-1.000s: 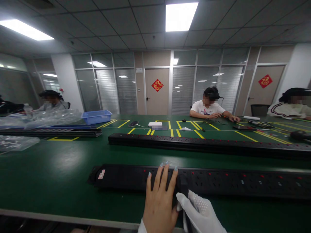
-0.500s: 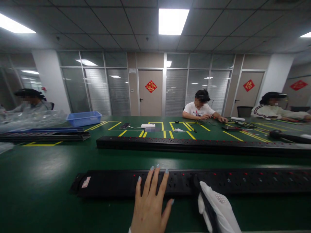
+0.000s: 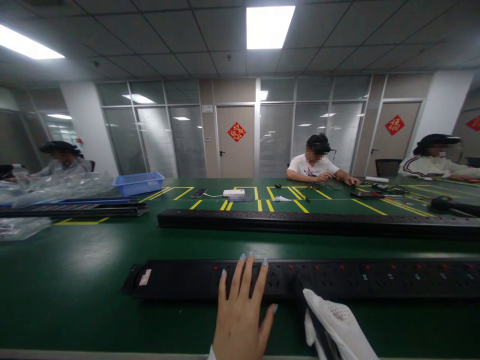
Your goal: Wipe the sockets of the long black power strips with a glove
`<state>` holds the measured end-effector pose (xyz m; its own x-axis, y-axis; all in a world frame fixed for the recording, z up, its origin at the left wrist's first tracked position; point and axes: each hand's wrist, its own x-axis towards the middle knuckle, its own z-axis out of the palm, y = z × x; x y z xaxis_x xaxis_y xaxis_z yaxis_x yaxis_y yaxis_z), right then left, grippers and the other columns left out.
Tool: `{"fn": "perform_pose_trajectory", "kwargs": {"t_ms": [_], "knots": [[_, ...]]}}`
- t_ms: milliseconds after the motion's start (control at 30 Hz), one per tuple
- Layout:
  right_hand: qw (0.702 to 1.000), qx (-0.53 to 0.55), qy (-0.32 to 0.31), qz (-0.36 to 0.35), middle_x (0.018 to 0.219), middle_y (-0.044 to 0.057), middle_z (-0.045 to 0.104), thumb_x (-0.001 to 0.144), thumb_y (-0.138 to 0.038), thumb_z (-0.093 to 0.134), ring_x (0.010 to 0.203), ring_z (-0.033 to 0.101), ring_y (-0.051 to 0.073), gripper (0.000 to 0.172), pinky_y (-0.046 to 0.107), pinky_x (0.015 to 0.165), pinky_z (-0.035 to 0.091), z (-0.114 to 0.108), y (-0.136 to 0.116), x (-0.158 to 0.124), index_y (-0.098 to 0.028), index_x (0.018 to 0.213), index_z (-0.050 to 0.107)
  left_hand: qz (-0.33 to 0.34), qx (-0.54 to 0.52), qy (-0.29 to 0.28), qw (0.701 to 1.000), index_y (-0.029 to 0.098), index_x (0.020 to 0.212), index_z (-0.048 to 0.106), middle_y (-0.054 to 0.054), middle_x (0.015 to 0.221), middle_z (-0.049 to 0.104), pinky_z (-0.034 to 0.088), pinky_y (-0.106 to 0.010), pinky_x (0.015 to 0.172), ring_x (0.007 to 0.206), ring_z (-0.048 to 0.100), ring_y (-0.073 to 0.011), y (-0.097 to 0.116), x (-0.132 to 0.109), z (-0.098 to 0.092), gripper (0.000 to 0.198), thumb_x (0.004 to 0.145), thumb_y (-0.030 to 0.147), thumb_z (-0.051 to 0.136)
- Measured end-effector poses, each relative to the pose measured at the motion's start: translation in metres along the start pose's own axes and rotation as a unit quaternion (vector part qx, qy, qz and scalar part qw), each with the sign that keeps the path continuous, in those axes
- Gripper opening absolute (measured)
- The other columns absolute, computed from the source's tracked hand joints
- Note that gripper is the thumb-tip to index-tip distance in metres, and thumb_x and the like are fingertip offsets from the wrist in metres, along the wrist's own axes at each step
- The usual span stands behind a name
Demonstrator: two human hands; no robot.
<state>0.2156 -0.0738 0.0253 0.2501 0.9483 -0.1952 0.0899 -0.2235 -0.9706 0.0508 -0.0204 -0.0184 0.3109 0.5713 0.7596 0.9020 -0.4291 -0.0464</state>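
A long black socket strip (image 3: pixel 180 281) with red dots and a small label at its left end lies across the green table in front of me. My left hand (image 3: pixel 242 310), bare with pale blue nails, rests on it with the fingers spread. To the right, my right hand (image 3: pixel 337 320) wears a white glove with grip dots and is closed around a black tool (image 3: pixel 300 290). The far end of this tool touches or hovers over the strip; which one, I cannot tell. The glove hides part of its body.
Behind lies a second black strip (image 3: pixel 300 222). A blue basket (image 3: pixel 138 185), clear plastic bags (image 3: pixel 75 187) and metal channels (image 3: pixel 112 210) are at the left. A white device (image 3: pixel 234 193), phone and cables lie farther back. Several people sit around the table.
The whole view has shifted, so the strips and hands appear slightly farther right. My left hand stays spread on the strip, and my right hand still holds the tool.
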Motion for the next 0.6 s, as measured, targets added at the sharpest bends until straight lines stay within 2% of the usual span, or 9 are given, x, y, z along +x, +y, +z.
{"fn": "perform_pose_trajectory", "kwargs": {"t_ms": [67, 100, 167, 267, 367, 500, 600], "knots": [[1.0, 0.002, -0.002, 0.0, 0.032, -0.003, 0.04, 0.059, -0.09, 0.052, 0.03, 0.039, 0.009, 0.073, 0.021, 0.04, 0.036, -0.006, 0.0, -0.002, -0.019, 0.042, 0.055, 0.009, 0.005, -0.001, 1.0, 0.029, 0.147, 0.034, -0.005, 0.151, 0.04, 0.024, -0.047, 0.112, 0.136, 0.037, -0.025, -0.001, 0.0, 0.0, 0.058, 0.092, 0.035, 0.05], [0.998, 0.031, 0.036, -0.034, 0.034, -0.004, 0.042, 0.059, -0.089, 0.053, 0.032, 0.038, 0.008, 0.072, 0.02, 0.041, 0.037, -0.009, 0.001, -0.002, -0.019, 0.046, 0.057, 0.009, 0.007, 0.0, 1.0, 0.029, 0.147, 0.033, -0.005, 0.15, 0.04, 0.024, -0.047, 0.112, 0.136, 0.037, -0.0253, -0.001, 0.0, 0.0, 0.059, 0.091, 0.035, 0.051], [0.995, 0.059, 0.059, -0.049, 0.034, -0.004, 0.042, 0.059, -0.088, 0.055, 0.032, 0.037, 0.007, 0.07, 0.019, 0.038, 0.033, -0.013, 0.002, 0.0, -0.02, 0.046, 0.056, 0.003, 0.008, 0.003, 1.0, 0.029, 0.147, 0.033, -0.005, 0.15, 0.04, 0.024, -0.047, 0.112, 0.136, 0.037, -0.0261, -0.001, 0.0, -0.001, 0.06, 0.09, 0.035, 0.052], [0.999, 0.05, 0.013, -0.011, 0.028, -0.003, 0.039, 0.063, -0.084, 0.056, 0.027, 0.035, 0.008, 0.068, 0.019, 0.033, 0.026, -0.01, 0.004, 0.006, -0.021, 0.04, 0.051, 0.006, 0.011, 0.003, 1.0, 0.028, 0.148, 0.031, -0.006, 0.151, 0.039, 0.025, -0.046, 0.112, 0.137, 0.036, -0.0261, -0.001, 0.001, -0.001, 0.062, 0.09, 0.035, 0.052], [0.999, 0.041, -0.023, 0.002, 0.028, 0.0, 0.043, 0.07, -0.078, 0.054, 0.026, 0.042, 0.012, 0.065, 0.021, 0.032, 0.027, -0.001, 0.006, 0.013, -0.021, 0.039, 0.052, 0.019, 0.017, 0.001, 1.0, 0.029, 0.149, 0.029, -0.005, 0.152, 0.038, 0.025, -0.046, 0.111, 0.137, 0.036, -0.0257, -0.002, 0.001, -0.001, 0.062, 0.091, 0.036, 0.051], [0.999, 0.04, -0.026, -0.012, 0.03, 0.001, 0.048, 0.073, -0.071, 0.057, 0.027, 0.047, 0.014, 0.061, 0.022, 0.033, 0.029, 0.007, 0.009, 0.018, -0.021, 0.039, 0.051, 0.016, 0.018, -0.007, 1.0, 0.029, 0.148, 0.029, -0.005, 0.152, 0.037, 0.025, -0.047, 0.111, 0.137, 0.036, -0.0258, -0.004, 0.0, -0.001, 0.06, 0.092, 0.037, 0.049], [0.999, 0.023, -0.026, -0.018, 0.027, -0.001, 0.044, 0.078, -0.067, 0.058, 0.026, 0.047, 0.014, 0.06, 0.023, 0.033, 0.03, 0.004, 0.01, 0.019, -0.021, 0.04, 0.049, 0.019, 0.017, -0.008, 1.0, 0.029, 0.149, 0.028, -0.005, 0.153, 0.036, 0.026, -0.047, 0.11, 0.137, 0.036, -0.0257, -0.004, 0.0, -0.001, 0.06, 0.093, 0.038, 0.048]]}}
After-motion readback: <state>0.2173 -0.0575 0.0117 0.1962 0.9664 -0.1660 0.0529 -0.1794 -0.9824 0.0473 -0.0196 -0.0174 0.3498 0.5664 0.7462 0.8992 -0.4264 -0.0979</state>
